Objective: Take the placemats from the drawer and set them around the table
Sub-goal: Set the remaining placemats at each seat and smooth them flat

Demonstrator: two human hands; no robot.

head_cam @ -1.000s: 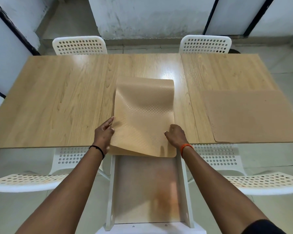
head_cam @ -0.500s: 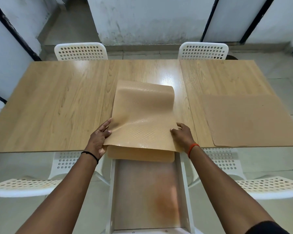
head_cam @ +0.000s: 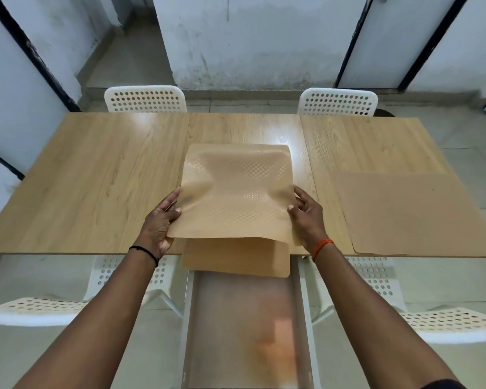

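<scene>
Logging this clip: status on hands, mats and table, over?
Both hands, left and right, gripping the top placemat, lifted and buckled. Another mat beneath. One mat laid on table. Drawer open. Nothing blocking.

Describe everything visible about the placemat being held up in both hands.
The held placemat is a tan, flexible sheet with rounded corners and a fine dotted texture. It is lifted and buckled, its top curling over. The left hand and right hand grip its side edges above the table's near edge, partly covering another placemat below.
</scene>
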